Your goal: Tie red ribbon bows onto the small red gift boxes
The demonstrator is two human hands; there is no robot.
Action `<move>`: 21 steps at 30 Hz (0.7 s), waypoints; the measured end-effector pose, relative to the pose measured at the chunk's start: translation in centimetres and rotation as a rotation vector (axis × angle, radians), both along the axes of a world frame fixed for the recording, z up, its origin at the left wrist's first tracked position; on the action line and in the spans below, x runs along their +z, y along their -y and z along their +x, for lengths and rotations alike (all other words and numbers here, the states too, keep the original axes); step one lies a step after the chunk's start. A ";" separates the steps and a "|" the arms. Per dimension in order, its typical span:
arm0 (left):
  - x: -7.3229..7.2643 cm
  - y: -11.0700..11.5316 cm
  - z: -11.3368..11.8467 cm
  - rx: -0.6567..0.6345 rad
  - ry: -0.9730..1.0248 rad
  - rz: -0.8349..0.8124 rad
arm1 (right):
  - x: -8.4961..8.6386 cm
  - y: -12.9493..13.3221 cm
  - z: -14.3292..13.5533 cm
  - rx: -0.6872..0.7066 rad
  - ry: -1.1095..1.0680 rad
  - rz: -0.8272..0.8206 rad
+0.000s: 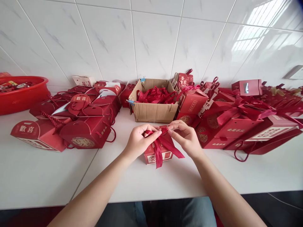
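Head view: I see the left hand [138,140] and right hand [187,137] both pinched shut on the red ribbon [163,143] atop a small red gift box [157,154]. The box sits on the white table [42,176], just in front of the cardboard box [153,112] of ribbons, between two groups of red boxes.

Small gift box [156,154] at frame centre on the worktop [35,176]; cardboard box [153,112] directly behind it; basin [21,94] at far left; stacked boxes [236,126] at right.
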State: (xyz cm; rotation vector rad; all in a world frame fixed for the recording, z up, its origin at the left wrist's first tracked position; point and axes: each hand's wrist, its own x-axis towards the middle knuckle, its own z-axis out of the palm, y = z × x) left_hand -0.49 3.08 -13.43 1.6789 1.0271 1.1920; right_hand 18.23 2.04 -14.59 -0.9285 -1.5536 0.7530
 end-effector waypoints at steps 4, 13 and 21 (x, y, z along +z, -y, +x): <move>0.0 0.1 0.0 0.015 -0.012 0.001 | 0.0 0.2 -0.2 -0.002 0.013 -0.003; 0.3 0.5 0.1 0.021 -0.027 0.004 | 0.3 0.5 -0.6 -0.074 0.008 0.001; 0.3 0.8 0.4 0.001 -0.061 0.009 | 0.2 0.8 -0.8 -0.039 0.054 0.026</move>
